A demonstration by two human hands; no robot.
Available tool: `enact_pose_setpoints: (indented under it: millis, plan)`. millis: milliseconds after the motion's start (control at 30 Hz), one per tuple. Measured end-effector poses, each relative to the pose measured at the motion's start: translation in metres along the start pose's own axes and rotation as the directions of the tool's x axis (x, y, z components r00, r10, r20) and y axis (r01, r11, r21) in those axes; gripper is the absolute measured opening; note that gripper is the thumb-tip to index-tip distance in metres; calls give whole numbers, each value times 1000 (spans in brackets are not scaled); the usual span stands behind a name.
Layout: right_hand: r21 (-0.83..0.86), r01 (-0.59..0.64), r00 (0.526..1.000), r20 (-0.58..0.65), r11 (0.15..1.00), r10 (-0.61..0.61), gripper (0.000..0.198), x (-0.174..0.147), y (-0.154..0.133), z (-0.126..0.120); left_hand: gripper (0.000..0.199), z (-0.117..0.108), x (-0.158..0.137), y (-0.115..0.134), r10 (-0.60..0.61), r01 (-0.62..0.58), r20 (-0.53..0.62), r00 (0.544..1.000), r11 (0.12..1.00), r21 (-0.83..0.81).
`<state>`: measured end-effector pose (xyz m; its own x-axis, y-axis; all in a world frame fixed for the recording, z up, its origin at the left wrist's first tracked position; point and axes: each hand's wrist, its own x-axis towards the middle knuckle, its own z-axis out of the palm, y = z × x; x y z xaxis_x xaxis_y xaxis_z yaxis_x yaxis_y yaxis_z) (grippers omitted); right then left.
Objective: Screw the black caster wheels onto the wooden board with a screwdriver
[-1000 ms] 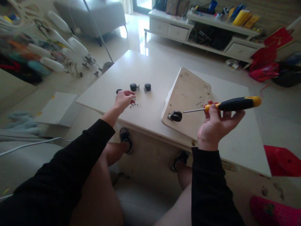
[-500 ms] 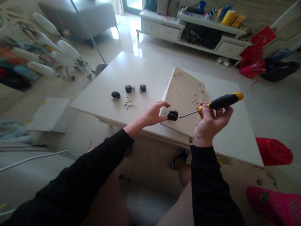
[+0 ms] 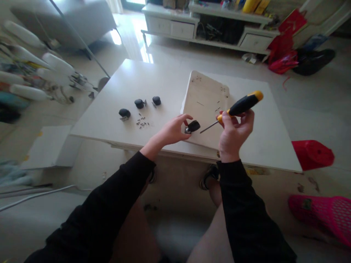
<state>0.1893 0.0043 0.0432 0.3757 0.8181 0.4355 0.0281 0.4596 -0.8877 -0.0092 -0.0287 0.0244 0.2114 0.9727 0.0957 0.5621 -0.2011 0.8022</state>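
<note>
My right hand [image 3: 234, 135] is closed round one screwdriver [image 3: 242, 104]. My left hand [image 3: 172, 129], half open, curves at one caster [image 3: 194, 126] on the board's [image 3: 207, 93] near corner; whether it grips, I cannot tell. On the table [image 3: 164, 78] lie screws [image 3: 142, 124] too small to count, then three more casters [image 3: 139, 104]. Farther, one cabinet [image 3: 182, 30] is cut off above.

Left hand [image 3: 173, 130] curled at black caster [image 3: 194, 126] on near corner of pale panel [image 3: 208, 93]; from here, hard to tell whether fingers pinch it. Right hand [image 3: 233, 135] wrapped round yellow-and-black screwdriver [image 3: 242, 104], tip pointing down-left, near caster, apart from it. Panel lies on white worktop [image 3: 164, 82]. Left along worktop: three loose casters [image 3: 124, 113], scatter of small screws [image 3: 142, 123] just nearer. White cabinet [image 3: 182, 30] beyond.
</note>
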Motion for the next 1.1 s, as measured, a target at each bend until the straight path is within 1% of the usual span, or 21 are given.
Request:
enact_pose_setpoints:
  millis: [133,233,300,400,467,600,767,900,1000,1100]
  plan:
    - [-29,2,999,46,1000,-1,34,-8,0,2,62,-1,0,1,-78,79,17,997,995,-60]
    - [-37,-40,996,73,998,43,32,-14,-2,3,61,0,2,3,-137,142,50,989,984,-111]
    - [-22,-65,994,87,998,67,30,-15,-4,2,62,1,5,5,-168,174,59,984,978,-112]
    - [18,-98,990,108,995,96,30,-15,-5,0,58,2,8,4,-197,200,35,980,976,-83]
    - [36,-127,986,118,991,122,32,-15,-5,-1,52,2,10,3,-189,189,-1,982,981,-52]
    - [53,-156,982,114,986,149,40,-14,-3,-3,48,1,10,-2,-108,110,-78,991,994,21]
    - [84,-141,982,136,986,129,39,-13,2,-4,54,-2,7,-4,-49,50,-44,998,999,20]
    - [70,-130,984,131,989,120,36,-14,6,-2,61,-1,8,-3,-14,18,-73,997,998,61]
    - [56,-128,983,138,990,120,36,-15,7,1,55,1,11,-1,14,-10,-63,998,998,55]
    - [81,-138,984,123,987,128,34,-14,7,4,48,1,12,2,-2,4,-52,999,1000,31]
